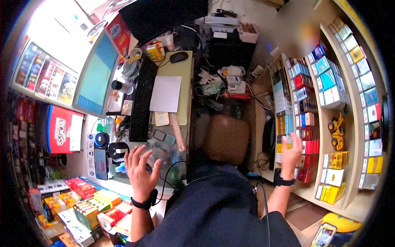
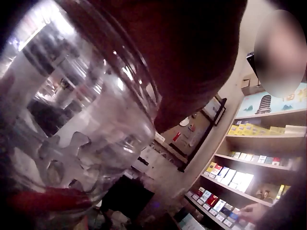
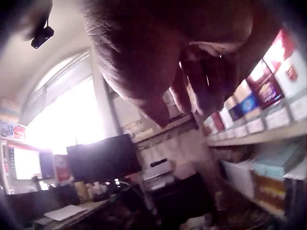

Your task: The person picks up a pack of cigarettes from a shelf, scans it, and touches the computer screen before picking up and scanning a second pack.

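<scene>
My left hand (image 1: 142, 172) is raised over the counter with its fingers spread and nothing held in it. A clear jar (image 2: 96, 129) stands close beside it, filling much of the left wrist view. Over on the right, my right hand (image 1: 290, 153) reaches up beside the shelf of small boxed packs (image 1: 309, 147), its fingers extended and apart. The right wrist view shows these fingers (image 3: 180, 93) pointing down in dim light, with the row of packs (image 3: 261, 91) just beyond. Neither hand shows anything in its grasp.
A desk holds a monitor (image 1: 98, 74), a black keyboard (image 1: 142, 103), white paper (image 1: 166, 94), a mouse (image 1: 179, 57) and a ruler (image 1: 177, 131). Coloured boxes (image 1: 88, 210) crowd the lower left. A brown chair seat (image 1: 226, 138) stands ahead. A yellow toy vehicle (image 1: 337, 132) sits on the shelf.
</scene>
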Demonstrator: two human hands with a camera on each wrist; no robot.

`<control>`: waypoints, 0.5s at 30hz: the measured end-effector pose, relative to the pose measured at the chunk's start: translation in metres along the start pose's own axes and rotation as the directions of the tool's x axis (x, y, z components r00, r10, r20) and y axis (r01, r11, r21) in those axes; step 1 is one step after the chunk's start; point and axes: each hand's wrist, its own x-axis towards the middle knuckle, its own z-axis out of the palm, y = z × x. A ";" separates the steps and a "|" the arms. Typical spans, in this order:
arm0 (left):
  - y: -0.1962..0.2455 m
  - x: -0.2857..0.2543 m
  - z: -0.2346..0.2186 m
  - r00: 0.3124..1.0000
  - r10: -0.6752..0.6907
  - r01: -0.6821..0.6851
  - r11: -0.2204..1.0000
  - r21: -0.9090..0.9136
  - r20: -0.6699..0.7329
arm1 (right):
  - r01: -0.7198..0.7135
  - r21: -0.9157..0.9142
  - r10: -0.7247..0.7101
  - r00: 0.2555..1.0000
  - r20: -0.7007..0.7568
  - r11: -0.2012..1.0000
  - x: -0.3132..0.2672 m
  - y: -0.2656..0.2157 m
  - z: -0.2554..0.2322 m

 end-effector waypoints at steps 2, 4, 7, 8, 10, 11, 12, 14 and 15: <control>0.002 0.000 -0.002 1.000 -0.006 0.006 1.000 -0.008 0.000 | 0.045 0.217 -0.082 0.983 0.163 0.975 0.009 -0.032 0.030; 0.002 0.000 -0.002 1.000 -0.012 0.012 1.000 -0.007 -0.008 | 0.095 0.305 -0.195 0.928 0.316 0.948 0.021 -0.073 0.058; 0.001 0.001 -0.002 1.000 -0.013 0.013 1.000 -0.021 -0.014 | 0.058 0.520 -0.346 0.807 0.478 0.852 0.025 -0.137 0.113; 0.000 0.001 -0.002 1.000 -0.013 0.013 1.000 -0.021 -0.014 | -0.063 0.609 -0.364 0.752 0.550 0.790 0.021 -0.160 0.133; 0.000 0.000 -0.001 1.000 -0.015 0.015 1.000 -0.018 -0.014 | -0.071 0.663 -0.457 0.670 0.586 0.745 -0.001 -0.190 0.192; 0.000 0.000 -0.001 1.000 -0.017 0.016 1.000 -0.014 -0.015 | -0.096 0.624 -0.460 0.591 0.663 0.775 -0.007 -0.210 0.207; 0.001 0.000 -0.001 1.000 -0.019 0.019 1.000 -0.009 -0.015 | -0.163 0.599 -0.435 0.544 0.717 0.784 -0.017 -0.225 0.226; 0.000 0.000 0.001 1.000 -0.011 0.011 1.000 -0.007 -0.023 | -0.147 0.575 -0.418 0.546 0.726 0.805 -0.028 -0.252 0.236; -0.001 0.000 0.001 1.000 -0.010 0.010 1.000 -0.011 -0.024 | -0.207 0.566 -0.402 0.516 0.756 0.798 -0.037 -0.257 0.253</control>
